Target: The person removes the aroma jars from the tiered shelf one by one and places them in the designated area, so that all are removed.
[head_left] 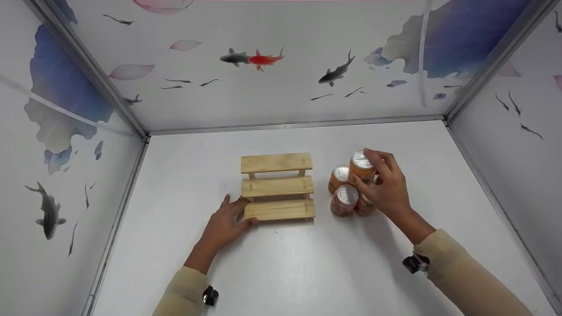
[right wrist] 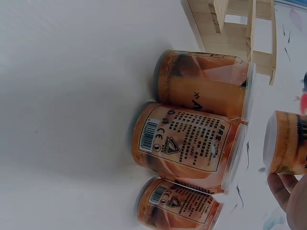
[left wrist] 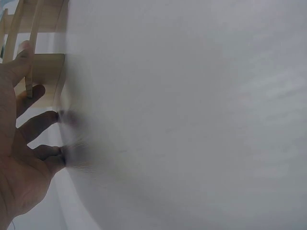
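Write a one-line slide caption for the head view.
Right hand lifts one orange can above three others while left hand rests against a stepped wooden rack.

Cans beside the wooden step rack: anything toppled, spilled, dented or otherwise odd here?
Nothing stands out. Three orange cans stand upright on the white table, close together; the right hand holds a fourth can lifted above them. The wooden step rack sits square, the left hand against its front corner.
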Demonstrator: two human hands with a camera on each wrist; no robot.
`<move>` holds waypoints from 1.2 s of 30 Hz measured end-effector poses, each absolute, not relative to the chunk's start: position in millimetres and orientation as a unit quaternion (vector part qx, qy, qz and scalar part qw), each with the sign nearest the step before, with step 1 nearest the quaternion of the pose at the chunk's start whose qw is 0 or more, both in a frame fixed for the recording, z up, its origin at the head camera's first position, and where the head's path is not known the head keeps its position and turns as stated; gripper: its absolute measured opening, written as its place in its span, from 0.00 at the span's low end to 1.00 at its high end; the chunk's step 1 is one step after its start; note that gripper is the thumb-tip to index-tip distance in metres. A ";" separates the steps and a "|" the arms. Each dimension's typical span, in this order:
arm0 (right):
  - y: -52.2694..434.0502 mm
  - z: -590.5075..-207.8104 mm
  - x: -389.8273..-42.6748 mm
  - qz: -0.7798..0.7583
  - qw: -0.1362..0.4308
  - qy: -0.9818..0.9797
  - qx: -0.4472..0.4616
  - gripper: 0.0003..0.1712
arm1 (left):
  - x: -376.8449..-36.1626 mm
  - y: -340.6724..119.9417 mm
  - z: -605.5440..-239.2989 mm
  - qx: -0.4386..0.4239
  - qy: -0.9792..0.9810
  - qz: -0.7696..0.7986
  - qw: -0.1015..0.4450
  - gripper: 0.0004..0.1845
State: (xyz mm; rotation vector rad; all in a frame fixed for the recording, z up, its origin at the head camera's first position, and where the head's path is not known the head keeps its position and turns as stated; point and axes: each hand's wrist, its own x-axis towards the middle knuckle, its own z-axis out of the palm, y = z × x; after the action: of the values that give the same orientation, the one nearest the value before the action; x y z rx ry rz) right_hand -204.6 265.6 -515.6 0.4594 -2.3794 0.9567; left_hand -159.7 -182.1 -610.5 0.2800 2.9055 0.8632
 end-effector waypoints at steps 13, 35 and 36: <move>287.1 -520.2 -193.3 0.335 0.271 -0.892 0.135 0.43 | -159.2 -181.3 -607.9 0.089 0.953 0.285 0.051 0.42; 316.5 -523.1 -178.4 0.360 0.284 -0.882 0.108 0.45 | -159.3 -183.3 -611.7 0.090 0.950 0.296 0.045 0.42; 317.7 -523.6 -177.8 0.360 0.284 -0.882 0.106 0.45 | -159.3 -183.1 -611.6 0.090 0.950 0.296 0.043 0.42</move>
State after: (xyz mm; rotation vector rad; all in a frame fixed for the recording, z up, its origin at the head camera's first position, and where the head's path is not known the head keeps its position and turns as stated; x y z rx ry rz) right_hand -177.8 317.7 -523.6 0.2824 -2.3600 0.9638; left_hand -159.3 -183.1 -611.6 0.2763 2.9057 0.9044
